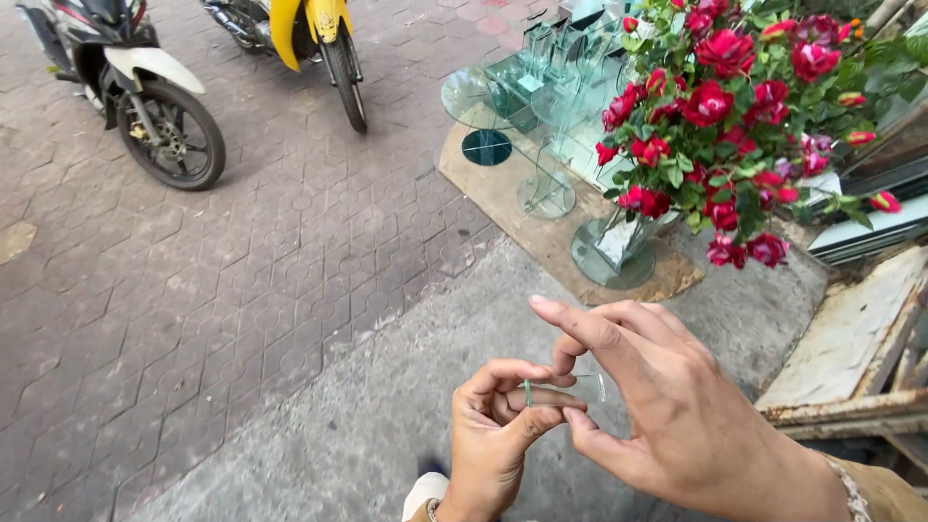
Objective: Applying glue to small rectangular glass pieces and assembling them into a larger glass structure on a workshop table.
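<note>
Both hands meet low in view: the left hand (498,430) and right hand (657,406) together pinch a small clear glass piece (565,389) with a green edge between fingertips. Below lies rough grey concrete pavement (367,416), then hexagonal brick pavers (193,290). Farther off stand red roses (725,126) in a glass vase (614,246), glass stands (541,87), and two parked motorbikes (145,87)

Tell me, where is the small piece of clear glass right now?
In the head view it sits low, just right of centre: the small glass piece is pinched between the left hand and right hand, above the grey concrete pavement.
</note>
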